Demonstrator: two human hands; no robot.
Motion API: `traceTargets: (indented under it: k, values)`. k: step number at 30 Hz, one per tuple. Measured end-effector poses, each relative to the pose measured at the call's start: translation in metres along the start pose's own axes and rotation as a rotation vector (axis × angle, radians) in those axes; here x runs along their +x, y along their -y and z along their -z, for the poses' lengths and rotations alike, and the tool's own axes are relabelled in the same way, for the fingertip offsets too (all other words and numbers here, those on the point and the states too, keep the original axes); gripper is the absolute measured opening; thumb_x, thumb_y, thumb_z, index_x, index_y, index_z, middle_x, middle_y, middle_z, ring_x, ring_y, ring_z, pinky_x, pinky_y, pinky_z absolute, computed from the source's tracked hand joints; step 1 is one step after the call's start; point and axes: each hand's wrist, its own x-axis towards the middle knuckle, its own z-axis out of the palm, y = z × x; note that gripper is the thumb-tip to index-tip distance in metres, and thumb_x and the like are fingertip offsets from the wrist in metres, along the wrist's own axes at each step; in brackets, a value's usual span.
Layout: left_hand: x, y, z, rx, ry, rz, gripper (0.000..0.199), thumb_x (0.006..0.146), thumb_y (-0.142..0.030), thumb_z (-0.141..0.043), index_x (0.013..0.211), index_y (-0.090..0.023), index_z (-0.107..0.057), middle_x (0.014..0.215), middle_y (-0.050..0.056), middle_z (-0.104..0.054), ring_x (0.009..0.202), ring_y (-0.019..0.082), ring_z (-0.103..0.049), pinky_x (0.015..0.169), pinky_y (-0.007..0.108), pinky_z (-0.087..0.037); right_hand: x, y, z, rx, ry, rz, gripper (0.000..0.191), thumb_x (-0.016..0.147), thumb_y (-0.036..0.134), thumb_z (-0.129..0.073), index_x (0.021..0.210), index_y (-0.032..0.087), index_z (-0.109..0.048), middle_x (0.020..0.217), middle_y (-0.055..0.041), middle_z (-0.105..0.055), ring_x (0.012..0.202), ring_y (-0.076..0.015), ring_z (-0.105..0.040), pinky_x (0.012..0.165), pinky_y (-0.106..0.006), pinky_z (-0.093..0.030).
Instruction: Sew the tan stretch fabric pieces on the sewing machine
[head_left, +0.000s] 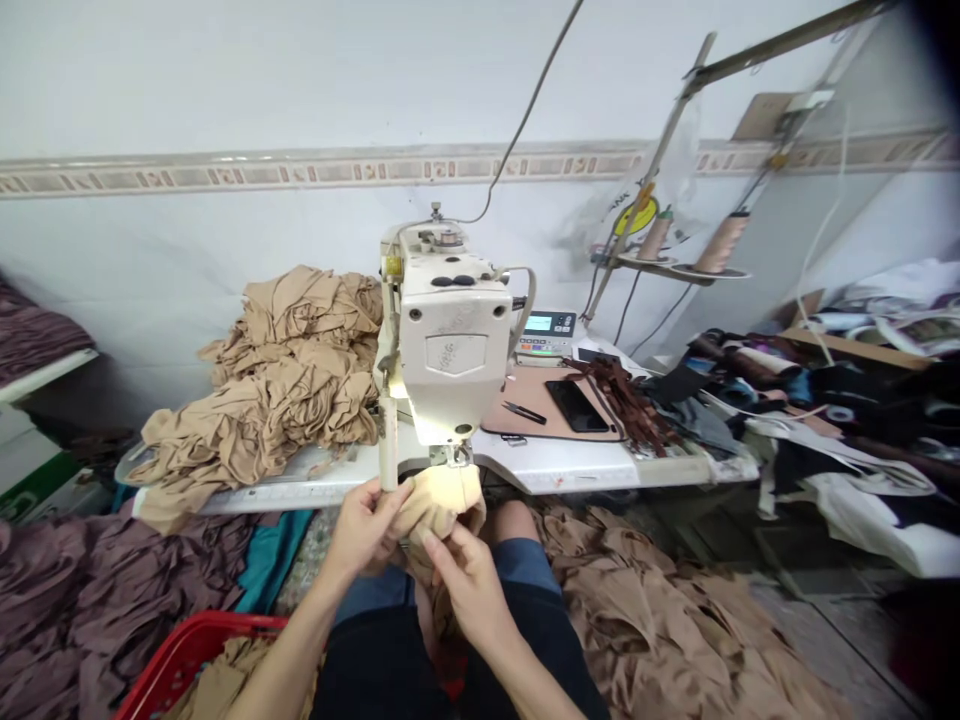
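Note:
A white sewing machine (454,345) stands straight in front of me, its lamp lighting a tan piece of fabric (442,490) beneath the needle area. My left hand (367,525) pinches the left edge of this fabric between thumb and fingers. On the near right side, my right hand (465,575) grips the same fabric, thumb on top. The cloth bunches between both hands and hangs down toward my lap. Whether the presser foot rests on the fabric is too small to tell.
Tan garments (300,350) are heaped left of the machine. To its right lie thread snips (525,412), a phone (576,406) and brown strips (619,395). A red basket (187,650) sits low left; brown fabric (675,620) lies low right. Thread cones (724,243) stand above.

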Motion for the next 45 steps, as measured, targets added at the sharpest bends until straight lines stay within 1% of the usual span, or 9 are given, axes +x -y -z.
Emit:
traceTargets:
  k: [5,11,14,18,24,30,34,38,45]
  values:
    - [-0.028,0.027,0.004,-0.043,0.270,-0.003,0.052,0.091,-0.064,-0.072,0.073,-0.015,-0.071,0.068,0.002,-0.063,0.065,0.016,-0.056,0.063,0.024,-0.045,-0.021,0.009,0.024,-0.136,0.034,-0.083,0.057,0.096,0.072,-0.065,0.079,0.018,-0.071,0.067,0.0006,-0.059,0.051,-0.0123,-0.048,0.047,-0.025,-0.039]
    - [-0.051,0.038,0.004,-0.026,0.286,0.030,0.037,0.095,-0.054,-0.073,0.103,-0.018,-0.076,0.096,0.007,-0.072,0.085,0.020,-0.065,0.076,0.027,-0.051,-0.037,0.027,0.051,-0.368,0.355,-0.223,0.049,0.095,0.044,-0.070,0.059,0.021,-0.046,0.057,0.0069,-0.036,0.053,-0.0093,-0.031,0.050,-0.025,-0.023]
    - [-0.062,0.031,-0.013,-0.040,0.585,0.069,0.034,0.099,-0.050,-0.069,0.112,-0.019,-0.075,0.105,0.007,-0.074,0.082,0.018,-0.061,0.074,0.026,-0.048,-0.035,0.039,0.057,-0.515,0.481,-0.188,0.042,0.088,0.029,-0.075,0.056,0.019,-0.049,0.055,0.0079,-0.034,0.053,-0.0089,-0.029,0.049,-0.025,-0.019]
    - [-0.072,0.025,-0.028,-0.041,0.915,0.110,0.041,0.097,-0.054,-0.070,0.084,-0.015,-0.069,0.072,-0.002,-0.056,0.065,0.012,-0.044,0.060,0.023,-0.035,-0.030,0.056,0.074,-0.580,0.599,-0.164,0.032,0.083,0.031,-0.085,0.060,0.018,-0.066,0.055,0.0085,-0.034,0.054,-0.0086,-0.029,0.049,-0.024,-0.019]
    - [-0.064,0.015,-0.016,-0.044,0.686,0.156,0.045,0.097,-0.058,-0.071,0.087,-0.014,-0.070,0.068,-0.004,-0.051,0.062,0.011,-0.042,0.059,0.023,-0.033,-0.026,0.050,0.097,-0.486,0.329,-0.162,0.037,0.095,0.047,-0.073,0.073,0.017,-0.079,0.062,0.0014,-0.062,0.059,-0.0142,-0.048,0.056,-0.025,-0.036]
    - [-0.057,0.005,-0.011,-0.153,0.494,0.109,0.048,0.095,-0.053,-0.075,0.126,-0.017,-0.078,0.075,-0.002,-0.059,0.056,0.010,-0.045,0.053,0.021,-0.037,-0.019,0.037,0.092,-0.317,0.131,-0.177,0.049,0.091,0.060,-0.074,0.072,0.015,-0.075,0.061,0.0004,-0.061,0.058,-0.0146,-0.050,0.057,-0.027,-0.040]
    - [-0.051,0.000,-0.009,0.076,0.423,-0.106,0.035,0.104,-0.043,-0.065,0.114,-0.017,-0.086,0.092,0.009,-0.075,0.080,0.020,-0.067,0.070,0.027,-0.049,-0.020,0.049,0.087,-0.424,0.093,-0.080,0.043,0.096,0.054,-0.070,0.075,0.016,-0.078,0.065,-0.0012,-0.064,0.060,-0.0162,-0.053,0.058,-0.028,-0.039]
    - [-0.048,-0.007,-0.005,0.266,0.383,-0.324,0.033,0.109,-0.034,-0.056,0.107,-0.018,-0.085,0.083,0.006,-0.071,0.079,0.019,-0.066,0.074,0.028,-0.047,-0.022,0.069,0.080,-0.625,0.056,0.174,0.037,0.102,0.042,-0.067,0.077,0.018,-0.079,0.067,-0.0024,-0.066,0.062,-0.0178,-0.057,0.061,-0.030,-0.041]
    - [-0.036,-0.027,-0.011,0.121,0.293,-0.265,0.035,0.108,-0.036,-0.054,0.091,-0.016,-0.077,0.085,0.006,-0.071,0.079,0.019,-0.064,0.074,0.027,-0.047,-0.002,0.084,0.072,-0.601,-0.093,0.256,0.032,0.098,0.038,-0.070,0.074,0.019,-0.077,0.063,-0.0009,-0.062,0.058,-0.0165,-0.053,0.058,-0.029,-0.041]
